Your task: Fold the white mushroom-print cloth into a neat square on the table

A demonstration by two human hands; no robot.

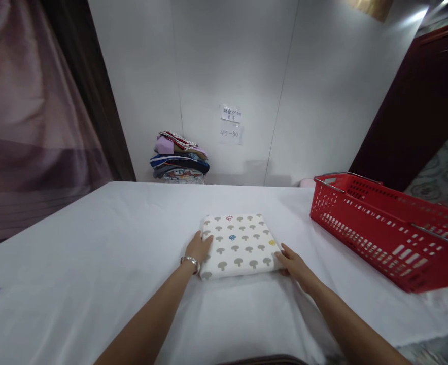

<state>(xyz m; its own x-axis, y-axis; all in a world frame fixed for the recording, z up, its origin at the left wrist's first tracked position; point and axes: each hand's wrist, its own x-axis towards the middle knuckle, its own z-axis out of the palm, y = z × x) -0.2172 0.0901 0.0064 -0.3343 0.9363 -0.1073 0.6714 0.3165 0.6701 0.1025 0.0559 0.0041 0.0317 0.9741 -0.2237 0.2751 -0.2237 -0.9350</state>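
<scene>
Both hands flank a folded white cloth printed with mushrooms (242,248), which lies flat near the middle of the table. Left hand (200,248): set against the cloth's left edge, thumb over the top, a silver-toned bracelet (191,261) at the wrist. Right hand (293,263): at the near right corner, fingertips on the edge. Whether either hand pinches the fabric cannot be told.

From left to right: a pinkish draped curtain (22,116) hangs beside a dark brown upright strip (90,91). Next spreads the table (94,243), covered in white fabric with soft creases. Beyond its far edge, a stack of folded textiles (180,159), lilac, blue, black and patterned, stands before a white panelled wall (231,56) with vertical seams. Two paper notes are fixed to this wall, one above the other; the lower note (230,134) reads "45-50". At right, a red perforated plastic basket (379,233) with metal handles rests on the table, well apart from the cloth. Behind it rises a dark red panel (417,101), slanting in the view.
</scene>
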